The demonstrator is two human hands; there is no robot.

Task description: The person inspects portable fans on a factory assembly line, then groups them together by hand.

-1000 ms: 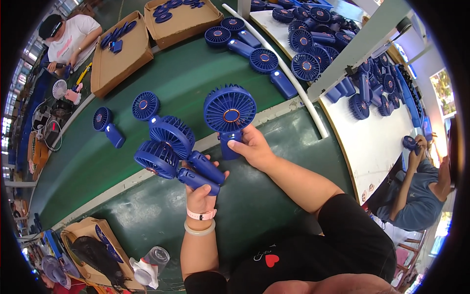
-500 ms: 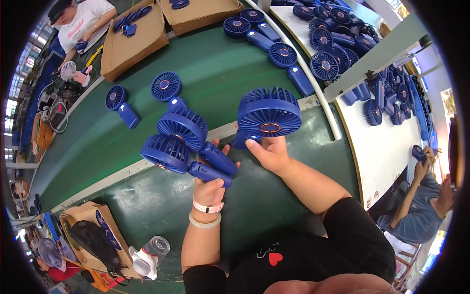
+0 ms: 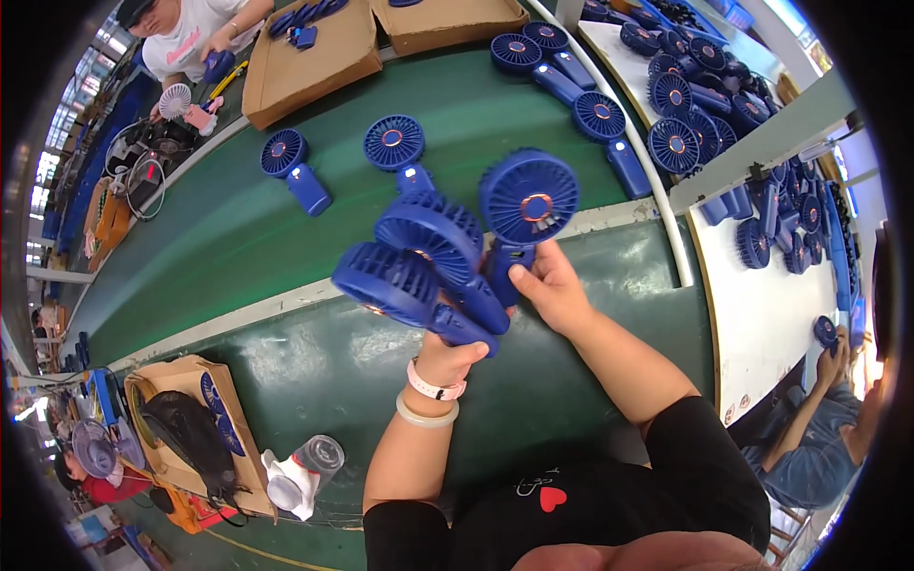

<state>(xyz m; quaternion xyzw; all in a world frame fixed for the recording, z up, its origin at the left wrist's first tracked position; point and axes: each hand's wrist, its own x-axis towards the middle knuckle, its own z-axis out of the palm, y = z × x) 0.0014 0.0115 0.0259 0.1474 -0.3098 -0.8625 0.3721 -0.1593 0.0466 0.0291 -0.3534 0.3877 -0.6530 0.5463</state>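
Note:
My left hand [image 3: 449,362] is closed round the handles of two blue handheld fans, a lower one [image 3: 386,285] and an upper one [image 3: 428,233], their round heads pointing up and left. In my closed right hand [image 3: 554,290] is a third blue handheld fan [image 3: 529,195], held upright with its round grille turned toward me and its thumb on the handle. The handles from both hands come together here; whether they touch I cannot tell. On the green belt just beyond, one fan [image 3: 393,143] and another fan [image 3: 284,154] lie flat.
Several fans [image 3: 600,116] lie by a white pipe [image 3: 657,190]. Fans are heaped on a white table [image 3: 762,305] at right. Cardboard trays [image 3: 314,81] stand at the far side near a co-worker [image 3: 195,38]. A box [image 3: 252,466] and a clear cup [image 3: 319,457] are at left.
My left hand has brought its two fans in against the right hand's fan. The right fan has tipped up, its grille now facing me. The whole view has shifted.

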